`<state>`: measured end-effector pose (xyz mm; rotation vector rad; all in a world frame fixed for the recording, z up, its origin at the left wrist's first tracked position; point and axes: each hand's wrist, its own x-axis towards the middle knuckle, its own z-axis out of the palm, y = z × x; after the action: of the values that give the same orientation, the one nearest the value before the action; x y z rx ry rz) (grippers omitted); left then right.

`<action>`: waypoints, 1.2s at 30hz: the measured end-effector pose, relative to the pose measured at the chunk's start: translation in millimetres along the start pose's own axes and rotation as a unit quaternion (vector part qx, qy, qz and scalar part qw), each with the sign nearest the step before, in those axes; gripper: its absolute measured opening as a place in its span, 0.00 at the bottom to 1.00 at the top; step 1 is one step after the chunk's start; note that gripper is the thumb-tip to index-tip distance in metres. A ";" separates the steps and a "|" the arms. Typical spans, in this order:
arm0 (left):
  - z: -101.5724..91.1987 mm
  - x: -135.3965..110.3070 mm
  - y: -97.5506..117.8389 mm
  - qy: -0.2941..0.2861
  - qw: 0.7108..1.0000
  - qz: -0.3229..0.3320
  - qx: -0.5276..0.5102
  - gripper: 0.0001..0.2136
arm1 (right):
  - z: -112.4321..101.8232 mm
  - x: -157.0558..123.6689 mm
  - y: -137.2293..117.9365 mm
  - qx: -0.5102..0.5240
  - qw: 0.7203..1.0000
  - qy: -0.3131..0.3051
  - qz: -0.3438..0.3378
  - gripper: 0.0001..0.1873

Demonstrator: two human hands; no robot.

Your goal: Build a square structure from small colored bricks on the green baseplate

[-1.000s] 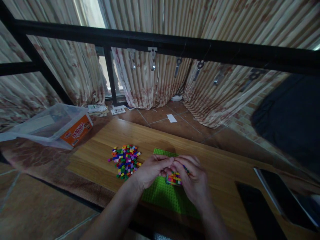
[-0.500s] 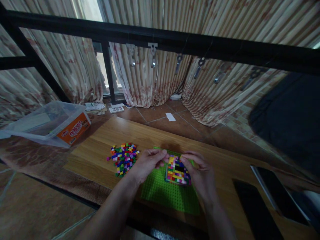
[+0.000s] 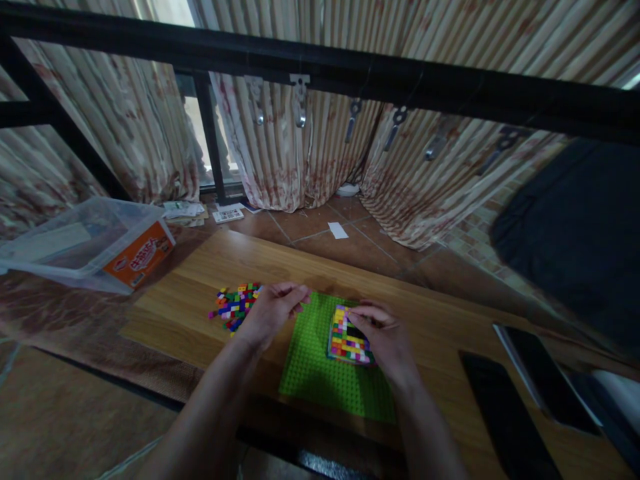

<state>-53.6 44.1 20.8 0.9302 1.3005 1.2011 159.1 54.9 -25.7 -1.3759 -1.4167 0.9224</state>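
Note:
A green studded baseplate [image 3: 310, 363] lies on the wooden table. On it sits a low square build of small multicoloured toy bricks [image 3: 345, 343], with a dark gap in its middle. My right hand [image 3: 387, 337] covers the build's right side, thumb and forefinger pinched at its far edge; what they grip is hidden. Above the baseplate's far left corner, my left hand [image 3: 277, 307] is pinched closed, and anything at its fingertips is too small to name. A pile of loose toy bricks [image 3: 233, 307] lies left of that hand, partly behind it.
A clear plastic bin [image 3: 90, 250] with an orange label stands left of the table [image 3: 195, 293]. Two dark flat objects lie at the right, a slab [image 3: 505, 407] and a phone-like panel [image 3: 547, 380]. A black metal bar [image 3: 320, 63] with hooks crosses in front of curtains.
My left hand has moved left, away from the brick build and toward the loose pile. My right hand stays at the build, its fingertips shifted slightly left. The view has shifted a little.

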 end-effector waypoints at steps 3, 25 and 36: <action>-1.8 0.1 0.5 0.005 1.000 0.002 -0.001 0.13 | 2.8 -0.3 -0.3 0.023 0.999 0.008 0.030 0.14; -119.4 19.3 -1.0 0.213 0.830 -0.002 0.515 0.16 | 4.2 -3.5 -1.6 -0.023 0.996 -0.002 0.091 0.20; -96.3 27.4 -7.2 0.123 0.811 0.017 0.571 0.12 | -2.3 -9.7 -13.5 -0.016 0.991 -0.017 0.130 0.25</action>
<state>-150.8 57.0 -0.7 1.6588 2.2904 0.4472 156.7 43.8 -13.3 -1.6020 -1.3019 1.0969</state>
